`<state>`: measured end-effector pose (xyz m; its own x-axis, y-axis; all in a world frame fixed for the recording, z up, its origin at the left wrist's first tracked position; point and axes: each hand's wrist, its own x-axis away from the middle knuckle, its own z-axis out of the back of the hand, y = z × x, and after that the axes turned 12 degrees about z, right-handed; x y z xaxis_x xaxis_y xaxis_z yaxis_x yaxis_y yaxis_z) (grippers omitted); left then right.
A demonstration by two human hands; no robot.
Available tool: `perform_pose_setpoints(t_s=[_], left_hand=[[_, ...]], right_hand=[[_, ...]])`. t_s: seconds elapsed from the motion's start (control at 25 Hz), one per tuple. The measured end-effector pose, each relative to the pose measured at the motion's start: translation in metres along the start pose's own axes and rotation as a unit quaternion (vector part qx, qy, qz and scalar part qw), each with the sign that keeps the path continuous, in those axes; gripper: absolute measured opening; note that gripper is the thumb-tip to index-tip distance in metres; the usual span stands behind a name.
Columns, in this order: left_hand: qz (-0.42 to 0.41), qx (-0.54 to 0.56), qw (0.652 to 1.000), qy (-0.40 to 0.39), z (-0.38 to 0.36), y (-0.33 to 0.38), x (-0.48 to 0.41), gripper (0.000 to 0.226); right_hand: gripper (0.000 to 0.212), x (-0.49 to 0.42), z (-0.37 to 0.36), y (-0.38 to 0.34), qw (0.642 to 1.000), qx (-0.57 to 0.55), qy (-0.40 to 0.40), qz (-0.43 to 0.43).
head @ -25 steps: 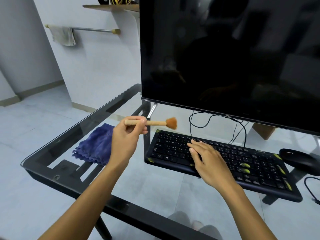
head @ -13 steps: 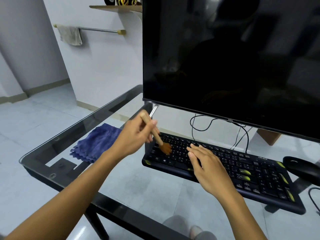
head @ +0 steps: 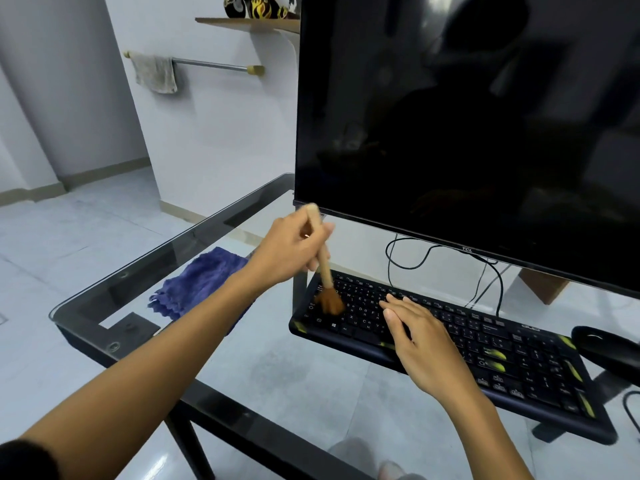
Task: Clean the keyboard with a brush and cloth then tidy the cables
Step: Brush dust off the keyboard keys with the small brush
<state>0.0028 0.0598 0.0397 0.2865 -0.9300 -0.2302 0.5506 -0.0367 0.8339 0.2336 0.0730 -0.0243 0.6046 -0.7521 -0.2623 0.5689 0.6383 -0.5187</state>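
Glass table (head: 166, 244) in a pale room held the keyboard (head: 502, 341), where I saw the left hand (head: 287, 251) gripping the brush (head: 325, 268), bristles on the left keys, the right hand (head: 419, 344) flat beside it.

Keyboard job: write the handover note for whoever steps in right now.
Left hand grips the brush, bristles on the keyboard's left keys.
Right hand rests flat on the middle keys.
Cloth lies on the table left of the keyboard; cables hang loose behind it.
Done: brushing under way at the left end.
Left: other keys, cloth wipe, cables.
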Motion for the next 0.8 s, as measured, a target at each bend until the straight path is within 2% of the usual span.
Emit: perform_pose_setpoints(t_s=[0.08,0.24,0.36,0.52,0.64,0.68,0.8], left_hand=[[0.004,0.015,0.998,-0.069,-0.014,0.004,-0.007,0.024],[-0.006,-0.02,0.999,-0.05,-0.025,0.009,-0.022,0.022],[-0.007,-0.045,0.987,-0.157,-0.031,0.018,-0.018,0.022],[-0.034,-0.092,0.991,-0.097,-0.03,0.015,-0.02,0.025],[-0.029,-0.076,0.981,-0.177,-0.03,0.019,-0.01,0.025],[-0.035,-0.072,0.981,-0.178,-0.03,0.02,-0.008,0.025],[-0.044,-0.069,0.989,-0.12,-0.025,0.016,-0.008,0.022]], right_hand=[[0.041,0.001,0.0,0.0,1.0,-0.001,0.002,0.003],[0.04,0.001,0.003,0.001,1.0,-0.019,0.009,0.005],[0.04,0.001,0.004,0.001,1.0,-0.021,0.015,0.006],[0.041,0.001,0.006,0.003,0.999,-0.032,0.015,0.001],[0.04,0.0,0.006,0.003,0.999,-0.037,0.022,-0.001],[0.04,0.0,0.006,0.004,0.999,-0.036,0.023,-0.001],[0.039,0.001,0.005,0.005,0.999,-0.037,0.02,-0.002]])
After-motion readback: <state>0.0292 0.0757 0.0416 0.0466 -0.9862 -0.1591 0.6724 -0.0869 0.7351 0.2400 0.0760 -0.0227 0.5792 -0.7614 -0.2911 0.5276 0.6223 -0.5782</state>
